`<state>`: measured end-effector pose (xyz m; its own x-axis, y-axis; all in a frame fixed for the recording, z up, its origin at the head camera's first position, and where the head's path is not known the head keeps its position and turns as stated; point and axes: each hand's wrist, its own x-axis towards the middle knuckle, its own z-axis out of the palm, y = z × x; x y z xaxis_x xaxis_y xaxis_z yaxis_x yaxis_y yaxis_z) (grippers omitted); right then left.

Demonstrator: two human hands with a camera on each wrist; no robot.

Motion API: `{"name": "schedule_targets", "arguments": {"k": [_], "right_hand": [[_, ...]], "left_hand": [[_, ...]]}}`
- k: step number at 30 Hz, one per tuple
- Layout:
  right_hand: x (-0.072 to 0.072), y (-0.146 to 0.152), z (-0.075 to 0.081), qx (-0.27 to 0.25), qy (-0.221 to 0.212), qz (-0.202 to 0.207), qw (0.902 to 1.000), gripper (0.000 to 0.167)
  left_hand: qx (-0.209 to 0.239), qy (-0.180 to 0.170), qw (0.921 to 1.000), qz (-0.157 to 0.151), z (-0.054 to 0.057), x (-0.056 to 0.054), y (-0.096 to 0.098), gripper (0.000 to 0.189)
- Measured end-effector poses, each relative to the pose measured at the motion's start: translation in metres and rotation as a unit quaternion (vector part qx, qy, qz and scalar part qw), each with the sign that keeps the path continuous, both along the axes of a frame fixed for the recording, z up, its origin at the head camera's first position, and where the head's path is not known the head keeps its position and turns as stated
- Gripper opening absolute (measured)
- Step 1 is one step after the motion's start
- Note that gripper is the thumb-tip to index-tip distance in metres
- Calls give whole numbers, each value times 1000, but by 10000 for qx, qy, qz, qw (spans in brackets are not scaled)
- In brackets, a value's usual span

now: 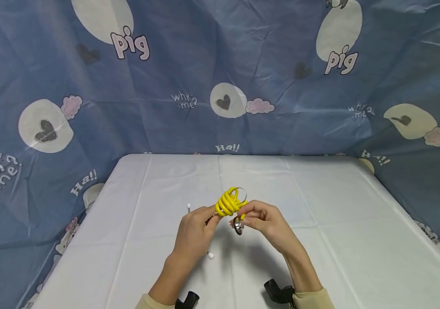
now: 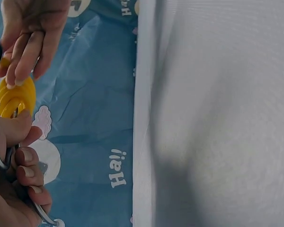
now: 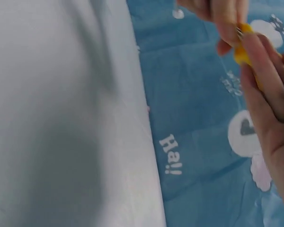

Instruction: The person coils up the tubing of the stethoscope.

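Observation:
A stethoscope [image 1: 226, 205] with yellow tubing wound into a tight coil is held up over the table between both hands. The left hand [image 1: 194, 234] grips its metal ear tubes [image 2: 45, 215] just under the coil. White ear tips [image 1: 210, 255] stick out on either side of that hand. With thumb and fingers, the right hand [image 1: 268, 223] pinches the yellow tubing at the coil's right side. Just below those fingertips hangs the round metal chest piece [image 1: 238, 226] with a dark rim. A thin pale loop [image 1: 245, 191] stands out from the coil's top.
A white cloth covers the table [image 1: 158, 180]. Behind it hangs a blue printed curtain [image 1: 189, 128], which also runs down the left and right sides. Black camera mounts [image 1: 279, 292] sit at both wrists, near the beige sleeves.

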<state>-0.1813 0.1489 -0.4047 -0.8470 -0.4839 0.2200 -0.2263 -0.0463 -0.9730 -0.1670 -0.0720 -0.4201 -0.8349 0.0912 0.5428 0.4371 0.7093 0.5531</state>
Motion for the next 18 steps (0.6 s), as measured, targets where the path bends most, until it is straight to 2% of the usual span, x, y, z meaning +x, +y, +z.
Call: {"name": "schedule_targets", "arguments": {"k": [5,9,13,16,18], "right_hand": [[3,-11,-2,-432,543,-742,9948,16],[6,-20,-3,-725,737,-1524,9829,13],[7,-31,-7,-449,1217,-2268,9653,9],[6,-36,-10,-27,1905,-2485,9497,3],[5,-38,-11,115,2326,-2546,9386,5]], "left_hand": [[115,59,9999,13,2,3,5,12],[42,43,10000,-29,0,4,10,12],[-52,191,9998,32,-2,3,11,10],[-64,331,9994,110,-3,3,10,8],[-67,414,9991,114,-3,3,9,6]]}}
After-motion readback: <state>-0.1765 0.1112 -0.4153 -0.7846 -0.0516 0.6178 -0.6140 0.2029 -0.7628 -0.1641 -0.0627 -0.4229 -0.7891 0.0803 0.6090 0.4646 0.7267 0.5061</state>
